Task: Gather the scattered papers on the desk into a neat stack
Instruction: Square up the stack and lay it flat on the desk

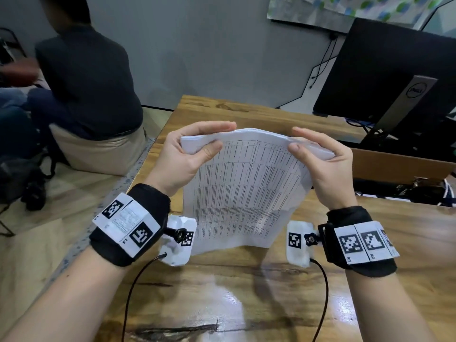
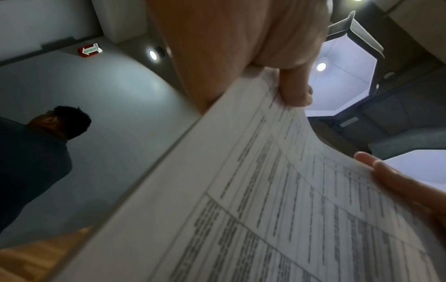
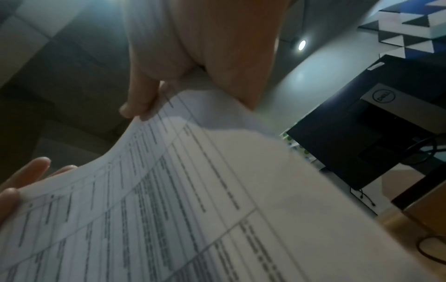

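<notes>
A sheaf of white papers (image 1: 241, 188) printed with tables stands upright on its lower edge on the wooden desk (image 1: 246, 292), bowed toward me. My left hand (image 1: 197, 141) pinches its top left corner, thumb in front and fingers behind. My right hand (image 1: 313, 149) pinches the top right corner the same way. In the left wrist view the papers (image 2: 277, 200) fill the lower right under my thumb (image 2: 295, 91). The right wrist view shows the papers (image 3: 193, 200) below my thumb (image 3: 140, 103). No loose sheets lie elsewhere on the desk.
A black Dell monitor (image 1: 385, 77) stands at the back right with cables behind it. An open cardboard box (image 1: 399, 166) holding dark items sits to the right. A person in a dark shirt (image 1: 84, 77) sits to the left, beyond the desk's left edge.
</notes>
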### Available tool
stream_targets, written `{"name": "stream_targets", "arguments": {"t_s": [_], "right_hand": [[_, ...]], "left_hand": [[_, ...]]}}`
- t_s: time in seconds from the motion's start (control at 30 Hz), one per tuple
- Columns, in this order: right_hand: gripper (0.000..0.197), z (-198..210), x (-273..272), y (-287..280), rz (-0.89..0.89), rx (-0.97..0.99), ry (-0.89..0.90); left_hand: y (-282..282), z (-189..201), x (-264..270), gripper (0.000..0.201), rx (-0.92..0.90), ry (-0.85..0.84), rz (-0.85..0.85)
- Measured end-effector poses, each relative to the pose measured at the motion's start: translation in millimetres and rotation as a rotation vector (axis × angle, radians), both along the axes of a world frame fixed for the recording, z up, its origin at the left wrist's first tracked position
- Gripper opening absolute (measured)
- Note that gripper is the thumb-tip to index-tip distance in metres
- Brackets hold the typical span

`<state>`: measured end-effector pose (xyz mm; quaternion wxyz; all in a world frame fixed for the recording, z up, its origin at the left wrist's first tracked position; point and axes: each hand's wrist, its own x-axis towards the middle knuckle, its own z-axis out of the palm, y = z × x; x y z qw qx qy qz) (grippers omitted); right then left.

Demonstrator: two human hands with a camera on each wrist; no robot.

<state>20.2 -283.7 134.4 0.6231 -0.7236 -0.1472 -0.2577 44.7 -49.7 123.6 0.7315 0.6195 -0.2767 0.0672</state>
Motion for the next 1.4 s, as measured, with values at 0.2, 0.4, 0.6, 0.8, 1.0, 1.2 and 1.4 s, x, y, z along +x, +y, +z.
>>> {"name": "stream_targets", "arguments": {"t_s": [0.2,0.4,0.6,0.8,1.0,1.2,1.4], "right_hand": [[0.019,-2,0,-5,0.008,-0.045,-0.043],[0.021,-4,2,-4,0.011,-0.043,-0.051],[0.051,-18,3,-9,0.053,0.105,0.055],[0.033,-62,7,-4,0.101,0.071,0.266],[0.027,-59,10,3,0.050,0.110,0.214],[0.034,-77,0,1,0.066,0.138,0.232],[0.037,-147,-6,5,0.048,0.166,0.510]], "left_hand": [[2,2,1,0.031,0.061,0.012,-0.070],[-3,4,-1,0.025,0.093,-0.032,0.076],[2,1,-3,0.031,0.098,0.026,0.008],[-1,-31,-5,0.051,0.218,0.264,0.143],[3,-38,2,0.054,0.287,0.357,0.212],[7,-49,-7,0.051,0.268,0.371,0.192],[7,-111,-14,0.032,0.337,0.603,0.164]]}}
